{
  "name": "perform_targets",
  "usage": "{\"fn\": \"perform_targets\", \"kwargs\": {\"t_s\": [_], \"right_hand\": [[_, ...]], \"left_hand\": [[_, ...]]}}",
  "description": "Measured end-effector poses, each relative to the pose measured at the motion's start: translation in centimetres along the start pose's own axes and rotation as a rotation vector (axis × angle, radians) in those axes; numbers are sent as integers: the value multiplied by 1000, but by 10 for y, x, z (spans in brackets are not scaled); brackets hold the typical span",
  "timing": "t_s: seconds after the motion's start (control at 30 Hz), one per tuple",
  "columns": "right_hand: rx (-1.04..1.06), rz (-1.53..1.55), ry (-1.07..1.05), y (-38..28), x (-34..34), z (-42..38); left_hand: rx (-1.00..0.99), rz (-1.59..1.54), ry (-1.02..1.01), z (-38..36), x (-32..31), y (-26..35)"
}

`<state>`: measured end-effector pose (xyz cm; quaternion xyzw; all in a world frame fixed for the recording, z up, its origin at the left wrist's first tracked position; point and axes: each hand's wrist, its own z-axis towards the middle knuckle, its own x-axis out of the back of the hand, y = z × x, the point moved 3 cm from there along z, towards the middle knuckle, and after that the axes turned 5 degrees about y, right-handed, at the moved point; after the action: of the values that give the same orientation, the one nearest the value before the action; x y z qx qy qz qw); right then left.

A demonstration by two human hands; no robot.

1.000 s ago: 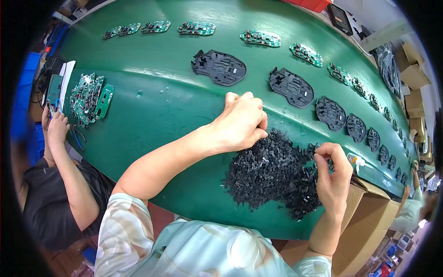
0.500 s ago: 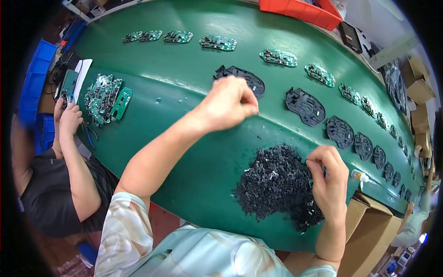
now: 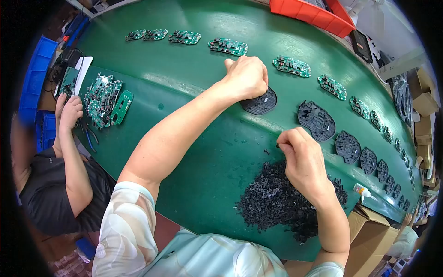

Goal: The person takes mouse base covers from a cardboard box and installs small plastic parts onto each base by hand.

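My left hand (image 3: 247,78) is closed over the upper left of a black plastic housing (image 3: 261,102); whatever its fingertips grip is hidden beneath the hand. Thumb and fingers of my right hand (image 3: 300,150) are pinched on a small dark part (image 3: 278,146), above the far edge of a heap of small black parts (image 3: 265,198). Another black housing (image 3: 316,121) lies just beyond my right hand. Green circuit boards (image 3: 228,46) are spread in a curved row behind the housings.
More housings (image 3: 347,147) run off to the right. A glue bottle (image 3: 362,190) and cardboard box (image 3: 369,231) are at right, a red bin (image 3: 314,16) at the back. At left, a co-worker's hands (image 3: 69,111) are beside a board pile (image 3: 102,99) and blue-handled pliers (image 3: 90,136).
My left hand has moved right and down onto the near housing. My right hand has moved left and away from me, off the heap's right side. The view has shifted slightly.
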<state>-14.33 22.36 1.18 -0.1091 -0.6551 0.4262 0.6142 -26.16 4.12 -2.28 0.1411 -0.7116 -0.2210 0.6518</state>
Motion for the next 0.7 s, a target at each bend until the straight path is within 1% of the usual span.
{"fn": "perform_targets", "kwargs": {"t_s": [0.13,0.23,0.37,0.47,0.57,0.67,0.7], "right_hand": [[35,-18,5,-1,3,-4],[74,-36,14,-2,5,-5],[105,-60,43,-1,5,2],[130,-64,87,-2,3,6],[121,-54,43,1,1,4],[126,-75,15,2,-5,1],[119,-73,10,2,-6,0]], "left_hand": [[54,-86,-8,-1,9,-1],[128,-84,-12,-4,19,-7],[111,-39,-4,-8,16,-10],[130,-85,1,-8,12,-11],[64,-159,20,-6,6,-8],[-31,-95,77,-5,-3,1],[-26,-84,65,-4,-6,1]]}}
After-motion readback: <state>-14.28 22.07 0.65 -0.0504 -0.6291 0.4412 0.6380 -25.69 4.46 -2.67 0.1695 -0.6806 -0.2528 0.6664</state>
